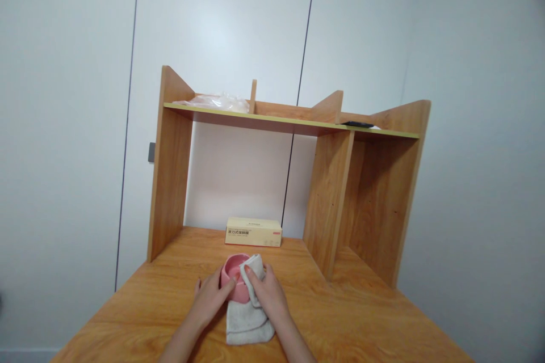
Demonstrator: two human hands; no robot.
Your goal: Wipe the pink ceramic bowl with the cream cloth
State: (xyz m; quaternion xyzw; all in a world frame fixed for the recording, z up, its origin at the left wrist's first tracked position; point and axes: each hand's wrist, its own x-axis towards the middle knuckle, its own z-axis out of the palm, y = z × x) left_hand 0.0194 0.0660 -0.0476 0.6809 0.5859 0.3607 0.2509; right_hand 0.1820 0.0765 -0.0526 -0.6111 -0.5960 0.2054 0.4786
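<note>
A pink bowl (239,293) is tilted toward me above the wooden desk, its hollow facing up and toward me. My left hand (213,293) grips its left side, with the thumb over the near rim. In my right hand (269,290) is a light grey cloth (250,323), pinched under the thumb and pressed against the bowl's right rim. The cloth's lower part hangs down or lies on the desk in front of the bowl; which one, I cannot tell. The fingers behind the bowl and cloth are partly hidden.
Behind the bowl, a cream cardboard box (253,232) with printed text stands on the desk (340,326). A wooden shelf unit (327,198) rises at the back. Its upper board carries a clear plastic bag (217,102) and a flat black object (357,123).
</note>
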